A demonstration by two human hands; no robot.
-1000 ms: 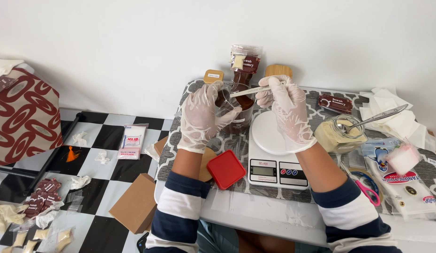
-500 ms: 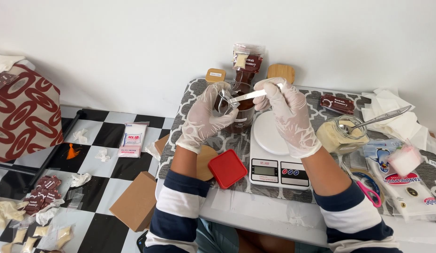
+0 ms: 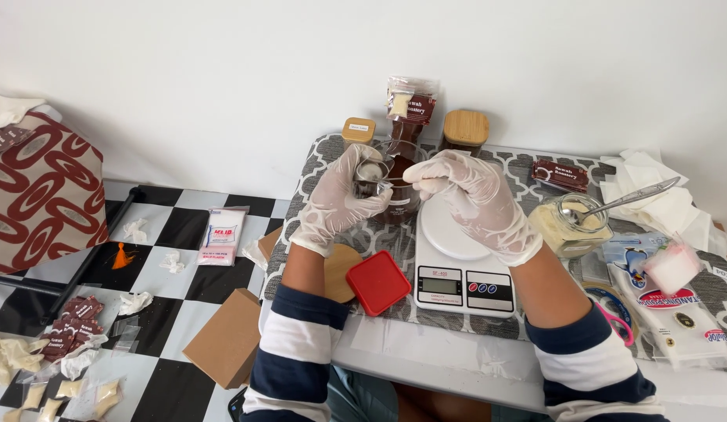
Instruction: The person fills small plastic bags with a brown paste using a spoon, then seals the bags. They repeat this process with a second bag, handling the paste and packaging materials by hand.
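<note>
1. A small clear container point(image 3: 370, 177) sits in the gloved left hand point(image 3: 342, 199), fingers curled around it, lifted above the table point(image 3: 426, 352) and just in front of a glass jar of dark brown powder point(image 3: 400, 195), seemingly so it can be filled close to the source.
2. The gloved right hand point(image 3: 477, 202) is closed in a pinch on what looks like a thin utensil whose tip meets the container's mouth; the utensil itself is mostly hidden.
3. Below the right hand lies a white kitchen scale point(image 3: 461, 258), its round plate bare.
4. A red square lid point(image 3: 378, 282) lies beside the scale, next to a round wooden lid point(image 3: 340, 271).
5. To the right stands a jar of pale powder point(image 3: 571, 225) with a metal spoon point(image 3: 625, 199) resting in it.
6. Two wooden-lidded jars point(image 3: 465, 129) stand at the back.
</note>
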